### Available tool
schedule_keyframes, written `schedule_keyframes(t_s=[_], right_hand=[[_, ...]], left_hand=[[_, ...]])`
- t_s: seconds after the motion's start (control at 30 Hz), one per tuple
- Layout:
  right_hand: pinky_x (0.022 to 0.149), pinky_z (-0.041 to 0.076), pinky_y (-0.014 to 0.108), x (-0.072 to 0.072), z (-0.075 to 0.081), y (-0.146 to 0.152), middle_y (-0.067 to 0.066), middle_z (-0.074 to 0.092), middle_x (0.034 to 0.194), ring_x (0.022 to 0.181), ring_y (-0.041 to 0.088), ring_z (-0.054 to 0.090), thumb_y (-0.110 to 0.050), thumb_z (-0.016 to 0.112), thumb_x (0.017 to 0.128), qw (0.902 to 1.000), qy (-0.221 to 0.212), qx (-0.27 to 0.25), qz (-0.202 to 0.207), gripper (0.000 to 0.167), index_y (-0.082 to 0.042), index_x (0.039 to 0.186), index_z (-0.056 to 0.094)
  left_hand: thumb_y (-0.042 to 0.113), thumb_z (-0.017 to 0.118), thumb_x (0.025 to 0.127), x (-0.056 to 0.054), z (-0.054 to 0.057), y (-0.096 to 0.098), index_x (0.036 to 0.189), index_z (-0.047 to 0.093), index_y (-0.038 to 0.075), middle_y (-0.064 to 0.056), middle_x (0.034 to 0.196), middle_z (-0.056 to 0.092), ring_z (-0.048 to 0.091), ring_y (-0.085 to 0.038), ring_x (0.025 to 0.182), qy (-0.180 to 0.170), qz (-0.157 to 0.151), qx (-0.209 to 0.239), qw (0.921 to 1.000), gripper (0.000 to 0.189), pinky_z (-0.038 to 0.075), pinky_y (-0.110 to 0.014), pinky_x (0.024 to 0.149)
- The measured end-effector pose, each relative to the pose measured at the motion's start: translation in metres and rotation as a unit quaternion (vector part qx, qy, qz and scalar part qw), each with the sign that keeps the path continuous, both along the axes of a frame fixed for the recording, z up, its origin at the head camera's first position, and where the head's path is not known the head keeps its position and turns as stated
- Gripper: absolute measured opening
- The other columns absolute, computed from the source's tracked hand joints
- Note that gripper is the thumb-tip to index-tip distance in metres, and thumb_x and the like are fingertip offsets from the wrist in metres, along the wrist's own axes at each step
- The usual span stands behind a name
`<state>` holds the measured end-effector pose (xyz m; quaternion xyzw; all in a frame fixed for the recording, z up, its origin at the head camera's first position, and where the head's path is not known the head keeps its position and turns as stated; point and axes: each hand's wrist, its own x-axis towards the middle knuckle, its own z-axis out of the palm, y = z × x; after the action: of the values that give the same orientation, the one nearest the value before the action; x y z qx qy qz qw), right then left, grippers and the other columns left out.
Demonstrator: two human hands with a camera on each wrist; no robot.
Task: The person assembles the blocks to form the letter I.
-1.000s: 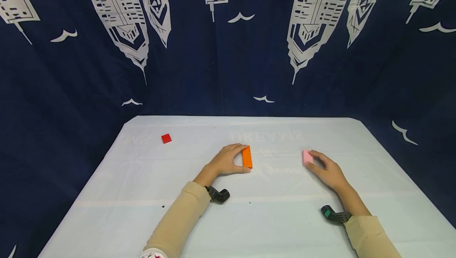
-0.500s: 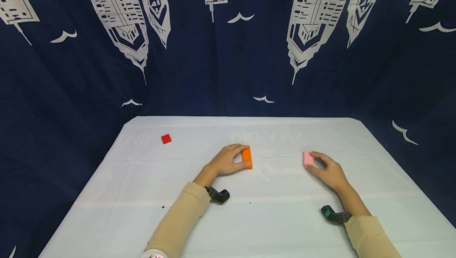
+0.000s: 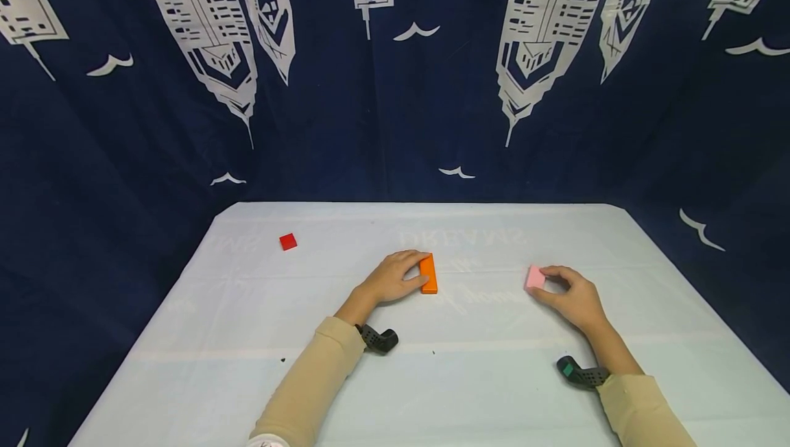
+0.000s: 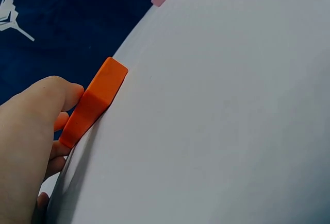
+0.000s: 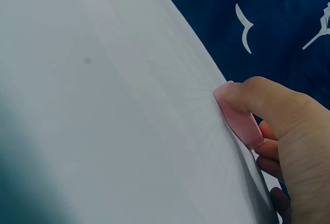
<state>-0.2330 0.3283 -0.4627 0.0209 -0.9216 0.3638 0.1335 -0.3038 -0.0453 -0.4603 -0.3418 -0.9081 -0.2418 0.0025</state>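
Grips of both hands are part-closed: the left hand (image 3: 395, 277) pinches a smooth, oblong orange block (image 3: 428, 273), the right hand (image 3: 572, 296) a smaller pale pink block (image 3: 535, 278). Around them spreads a white cloth-covered surface (image 3: 481, 378), backed by a navy curtain (image 3: 382, 104) printed with upside-down white buildings. Each block sits between thumb and fingers, the two well apart. The orange one is longer, its edges straight; a small red square piece (image 3: 288, 241) lies beyond the left hand.

Beige long sleeves (image 3: 308, 382), with cuffs. Black wrist cameras (image 3: 382, 342), both with small holes; right one has green patch (image 3: 568, 369).
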Motion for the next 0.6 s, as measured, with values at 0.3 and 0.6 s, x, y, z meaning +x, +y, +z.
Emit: schedule_keyframes(t_s=[0.3, 0.6], right_hand=[[0.101, 0.037, 0.060, 0.0008, 0.0004, 0.0000, 0.029, 0.057, 0.125, 0.122, 0.048, 0.046, -0.033, 0.081, 0.080, 0.9999, 0.000, -0.014, -0.002, 0.054, 0.003, 0.116, 0.063], [0.099, 0.039, 0.059, 0.0009, -0.0003, 0.0003, 0.029, 0.059, 0.123, 0.119, 0.046, 0.049, -0.030, 0.083, 0.079, 0.9994, 0.020, -0.027, 0.001, 0.052, 0.004, 0.114, 0.065]], left_hand=[[0.038, 0.053, 0.098, 0.0006, 0.0016, 0.0000, 0.148, 0.042, 0.016, -0.010, 0.149, 0.043, 0.035, -0.029, 0.139, 0.004, -0.002, -0.004, 1.0000, 0.056, 0.024, -0.044, 0.116], [0.037, 0.053, 0.098, 0.0005, 0.0015, -0.0002, 0.148, 0.042, 0.015, -0.008, 0.148, 0.044, 0.036, -0.028, 0.139, 0.009, -0.005, -0.002, 0.9999, 0.056, 0.024, -0.043, 0.115]])
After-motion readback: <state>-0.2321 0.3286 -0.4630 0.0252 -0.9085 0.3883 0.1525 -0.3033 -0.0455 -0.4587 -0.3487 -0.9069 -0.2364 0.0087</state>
